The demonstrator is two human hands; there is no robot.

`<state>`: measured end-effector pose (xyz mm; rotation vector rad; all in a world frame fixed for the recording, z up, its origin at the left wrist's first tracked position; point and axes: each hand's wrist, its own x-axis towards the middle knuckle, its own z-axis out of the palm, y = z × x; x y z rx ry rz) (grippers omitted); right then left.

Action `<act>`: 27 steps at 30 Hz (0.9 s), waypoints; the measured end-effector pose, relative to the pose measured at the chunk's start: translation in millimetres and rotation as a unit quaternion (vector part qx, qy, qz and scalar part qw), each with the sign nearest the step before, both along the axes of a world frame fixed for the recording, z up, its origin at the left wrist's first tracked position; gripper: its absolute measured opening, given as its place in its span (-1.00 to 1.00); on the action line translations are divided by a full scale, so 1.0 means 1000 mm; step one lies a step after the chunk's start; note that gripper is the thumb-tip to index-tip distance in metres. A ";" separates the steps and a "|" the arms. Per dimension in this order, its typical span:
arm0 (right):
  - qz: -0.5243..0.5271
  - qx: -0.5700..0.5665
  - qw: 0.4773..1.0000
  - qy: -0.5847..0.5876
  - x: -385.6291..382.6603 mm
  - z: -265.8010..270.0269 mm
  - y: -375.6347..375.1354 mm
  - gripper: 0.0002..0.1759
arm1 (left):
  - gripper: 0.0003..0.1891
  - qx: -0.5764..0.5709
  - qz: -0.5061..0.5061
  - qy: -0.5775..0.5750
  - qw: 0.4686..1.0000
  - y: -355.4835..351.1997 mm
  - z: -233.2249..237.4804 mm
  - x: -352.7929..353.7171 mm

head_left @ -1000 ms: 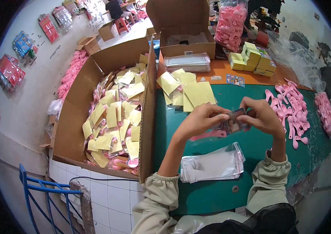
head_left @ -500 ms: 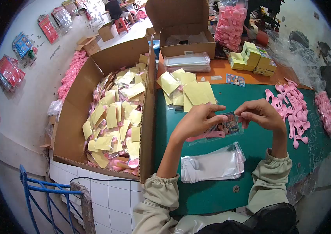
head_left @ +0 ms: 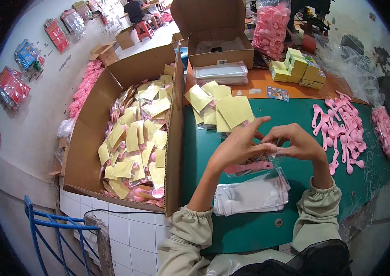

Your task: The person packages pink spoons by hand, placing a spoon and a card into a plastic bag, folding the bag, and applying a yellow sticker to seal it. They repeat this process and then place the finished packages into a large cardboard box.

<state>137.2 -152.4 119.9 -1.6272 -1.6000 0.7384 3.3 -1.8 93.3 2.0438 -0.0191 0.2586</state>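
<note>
My left hand [head_left: 245, 145] and my right hand [head_left: 292, 140] meet over the green table top, thumbs and fingers pinched at the open end of a small clear plastic bag. A pink spoon [head_left: 249, 167] shows through the bag's lower side. The card in the bag is mostly hidden behind my fingers. Just below lies a stack of clear plastic bags [head_left: 254, 195]. Beyond my left hand, several filled packs with yellow backs [head_left: 234, 110] overlap. A loose heap of pink spoons [head_left: 342, 124] lies right of my right hand.
A large cardboard box [head_left: 175, 138] full of yellow-backed packs stands at the left. At the back are an open carton [head_left: 220, 55], flat clear bags [head_left: 220, 71], yellow card stacks [head_left: 296, 66], a single printed card [head_left: 277, 94] and a big bag of spoons [head_left: 271, 32].
My right hand has moved left, close against my left hand at the bag's end. The card, plainly visible before, is now mostly covered; the bag and spoon have shifted slightly.
</note>
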 end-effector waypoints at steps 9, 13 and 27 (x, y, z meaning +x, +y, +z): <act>-0.080 0.017 0.996 -0.020 -0.012 0.004 -0.001 -0.81 | -0.41 0.007 -0.003 0.004 1.000 0.006 -0.010 0.003; -0.097 0.006 0.995 0.023 -0.002 0.009 -0.011 -0.85 | -0.58 0.100 -0.094 0.065 0.988 0.035 -0.003 -0.015; -0.167 0.096 0.979 -0.064 -0.015 -0.001 -0.018 -0.88 | -0.44 0.048 0.210 -0.126 0.968 -0.009 -0.038 -0.007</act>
